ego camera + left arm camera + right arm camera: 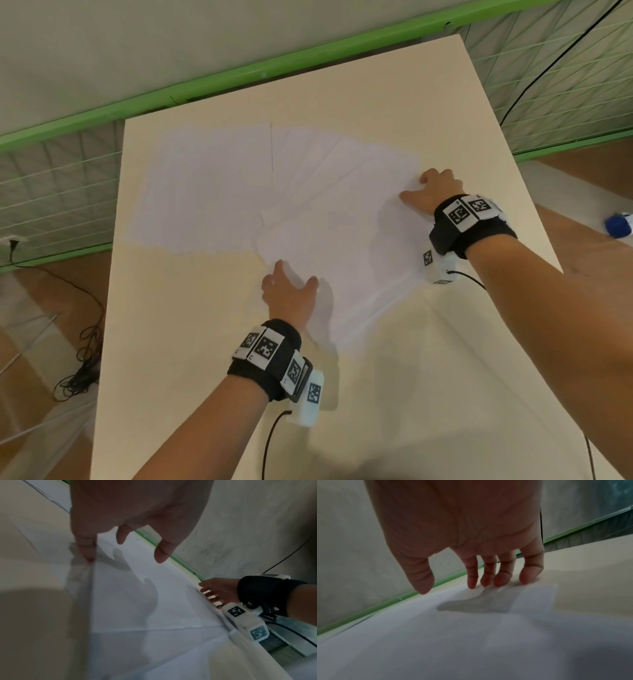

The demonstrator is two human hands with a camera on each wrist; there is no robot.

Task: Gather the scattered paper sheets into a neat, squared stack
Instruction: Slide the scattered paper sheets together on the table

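Observation:
Several white paper sheets lie fanned out and overlapping across the far half of a cream table. My left hand rests at the fan's near point, where the sheets converge. In the left wrist view its fingers hang relaxed, and one fingertip touches a sheet edge on the paper. My right hand lies at the fan's right edge. In the right wrist view the right hand has straight fingertips on a corner of the paper. Neither hand grips a sheet.
A green-framed wire fence runs behind and beside the table. Dark cables lie on the floor at the left, below a wall socket. A blue and white object sits at the far right. The table's near half is bare.

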